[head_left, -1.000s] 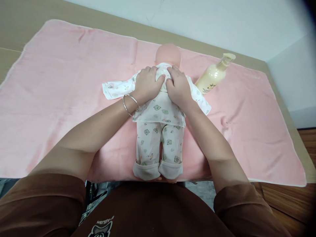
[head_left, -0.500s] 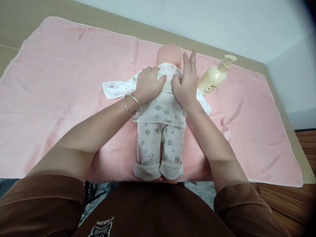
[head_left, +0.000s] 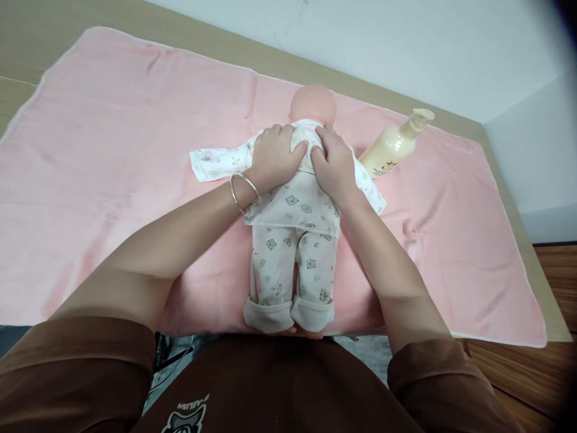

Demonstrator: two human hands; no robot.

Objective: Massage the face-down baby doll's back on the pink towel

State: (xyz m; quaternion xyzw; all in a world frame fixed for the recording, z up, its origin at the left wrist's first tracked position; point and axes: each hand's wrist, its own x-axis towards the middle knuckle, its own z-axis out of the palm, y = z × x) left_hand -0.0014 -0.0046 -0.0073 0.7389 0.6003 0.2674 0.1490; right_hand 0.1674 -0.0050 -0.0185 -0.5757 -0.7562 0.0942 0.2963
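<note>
A baby doll point(head_left: 293, 240) in a white printed shirt and trousers lies on a pink towel point(head_left: 112, 150), head point(head_left: 312, 105) away from me and feet at the near table edge. Its face does not show. My left hand point(head_left: 274, 156), with bangles on the wrist, is cupped over the doll's left-side shoulder, fingers curled by the neck. My right hand point(head_left: 333, 165) is wrapped over the other shoulder, thumb near the collar. The two thumbs almost meet on the upper torso. An empty shirt sleeve point(head_left: 216, 163) lies flat to the left.
A cream pump bottle point(head_left: 393, 147) lies on the towel just right of the doll's shoulder, close to my right hand. The towel covers a wooden table point(head_left: 547, 300) against a white wall. Wooden floor shows at the right.
Half a second ago my right hand's fingers were stretched up beside the doll's head; now they are folded back down over the shoulder. My left hand has stayed in place.
</note>
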